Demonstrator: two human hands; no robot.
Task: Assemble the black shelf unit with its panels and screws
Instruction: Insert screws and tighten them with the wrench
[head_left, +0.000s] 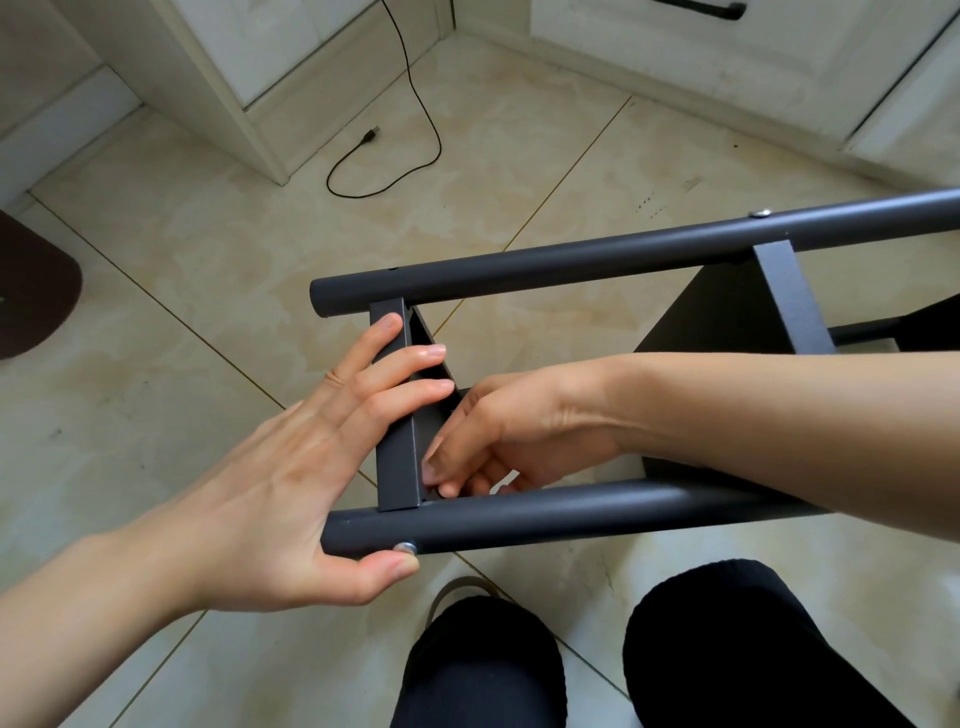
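Gap btwn 2 tubes (597, 260) open; crossbar (397, 457) blocks left end.

Floor (218, 249): beige marbled tiles with thin gold grout lines running diagonally.
Cable (415, 104): thin, black, snaking down from the top edge, curling into a loop on the tiles, its USB plug (370, 135) lying free.
Cabinets (249, 67): white panelled units along the top edge, meeting in a corner; a black handle (701, 6) on the right one.
Mat (36, 286): dark brown, rounded, at the left edge.
Knees (727, 654): black trousers, bottom edge.
Strap-like loop (457, 587): grey-brown, peeking out beside the left knee.
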